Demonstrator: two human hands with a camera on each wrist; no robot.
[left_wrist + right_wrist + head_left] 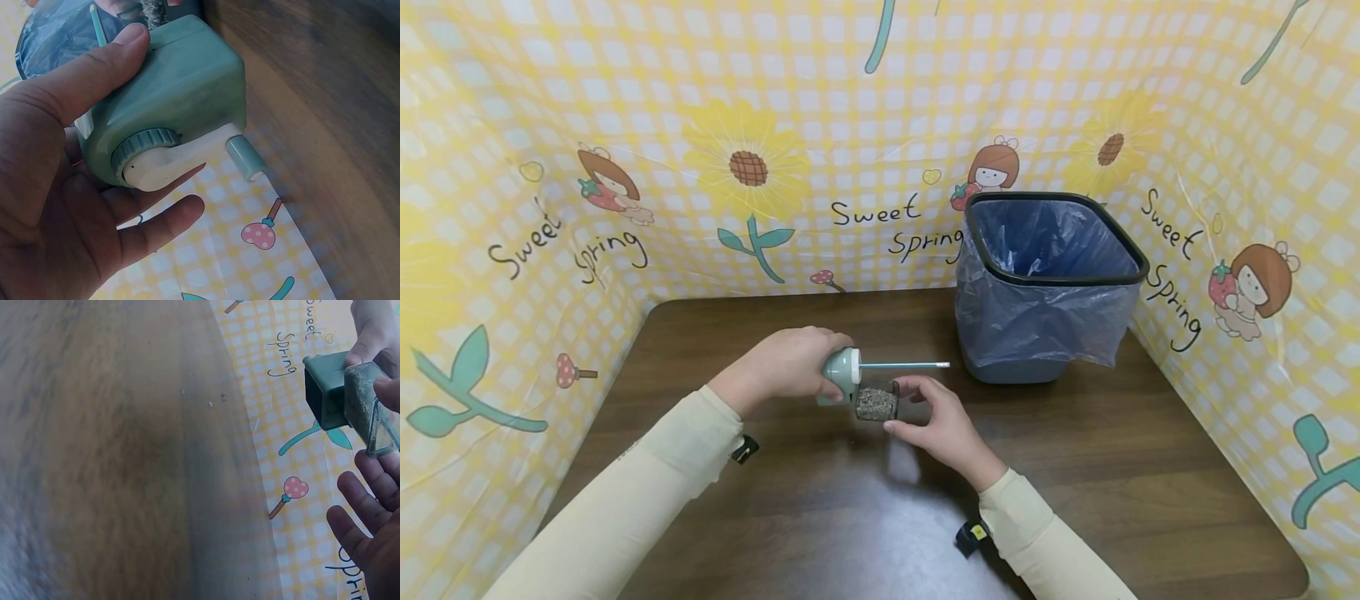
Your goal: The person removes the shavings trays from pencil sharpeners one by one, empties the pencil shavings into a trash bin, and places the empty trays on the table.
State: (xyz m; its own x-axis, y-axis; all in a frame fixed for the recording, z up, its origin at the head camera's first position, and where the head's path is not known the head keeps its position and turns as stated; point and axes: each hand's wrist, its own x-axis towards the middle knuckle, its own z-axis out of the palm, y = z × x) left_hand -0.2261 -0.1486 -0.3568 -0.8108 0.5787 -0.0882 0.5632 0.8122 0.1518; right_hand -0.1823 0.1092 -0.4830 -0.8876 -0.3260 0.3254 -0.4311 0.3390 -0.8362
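Observation:
My left hand grips a green crank pencil sharpener, thumb on top and fingers beneath it. A white crank arm with a green knob shows on its end in the left wrist view. From the sharpener's other side a light-blue pencil sticks out to the right. My right hand pinches the clear shavings drawer between thumb and fingers. Grey shavings fill part of the drawer. It is out of the sharpener body, close beside it, and the open slot of the body shows in the right wrist view.
A grey bin with a black rim and a bluish plastic liner stands at the back right of the brown wooden table. Checked yellow cloth walls the table's back and sides. Small bits lie on the tabletop.

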